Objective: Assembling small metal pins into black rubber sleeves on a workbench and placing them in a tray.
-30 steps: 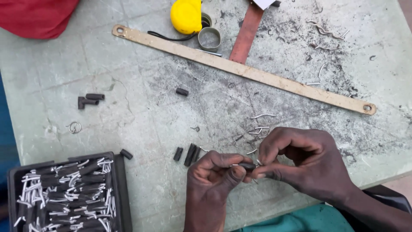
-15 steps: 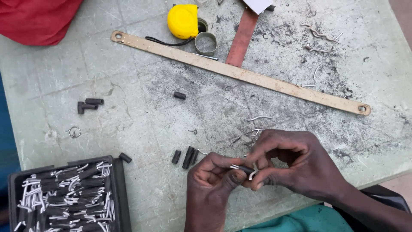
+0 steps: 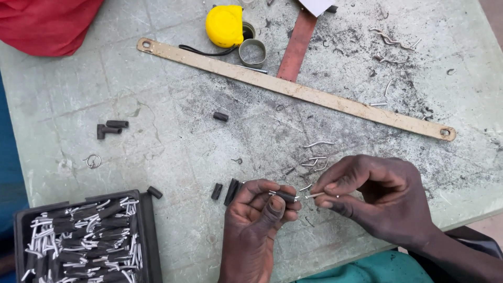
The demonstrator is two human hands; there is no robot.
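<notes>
Head view: a short black sleeve [image 3: 285,196] is pinched in the closed left hand [image 3: 257,220] over the worktop [image 3: 173,152] while a thin silvery wire [image 3: 314,195], judged light, springy and best gripped near its end, is pinched by the closed right hand [image 3: 377,199].

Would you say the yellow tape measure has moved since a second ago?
No. The yellow tape measure keeps its place beside the metal ring, just above the long strap.
</notes>
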